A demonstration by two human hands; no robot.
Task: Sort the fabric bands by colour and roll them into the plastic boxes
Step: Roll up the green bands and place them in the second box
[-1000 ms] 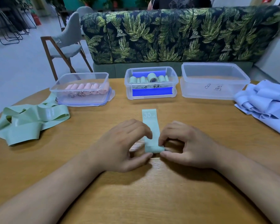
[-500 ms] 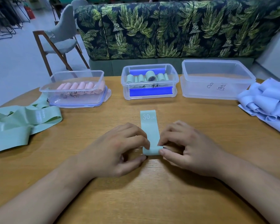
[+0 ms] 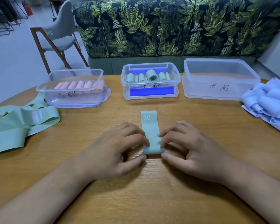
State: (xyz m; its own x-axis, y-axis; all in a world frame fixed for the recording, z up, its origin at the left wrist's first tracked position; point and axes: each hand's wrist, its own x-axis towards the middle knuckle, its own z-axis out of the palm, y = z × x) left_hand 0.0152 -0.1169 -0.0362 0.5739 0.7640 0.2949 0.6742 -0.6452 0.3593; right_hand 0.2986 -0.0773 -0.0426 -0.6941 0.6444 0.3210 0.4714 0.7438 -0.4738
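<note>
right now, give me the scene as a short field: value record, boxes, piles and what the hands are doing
surface: wooden table
left box: pink rolls
middle box: green rolls
right box: no bands inside
left pile: loose green bands
right pile: loose blue bands
in work: green band marked 30 LB, lying flat, near end being rolled
left hand: fingers on the roll's left side
right hand: fingers on the roll's right side

Round-edged wooden surface (image 3: pixel 200 135) carries three clear plastic boxes along far edge — left box (image 3: pixel 74 89) with pink rolls, middle box (image 3: pixel 149 81) with green rolls, right box (image 3: pixel 220 78) bare inside. Loose green bands (image 3: pixel 19 125) heaped far left, pale blue bands (image 3: pixel 268 104) far right. Flat green band marked "30 LB" (image 3: pixel 149 125) at centre — near end rolled.
</note>
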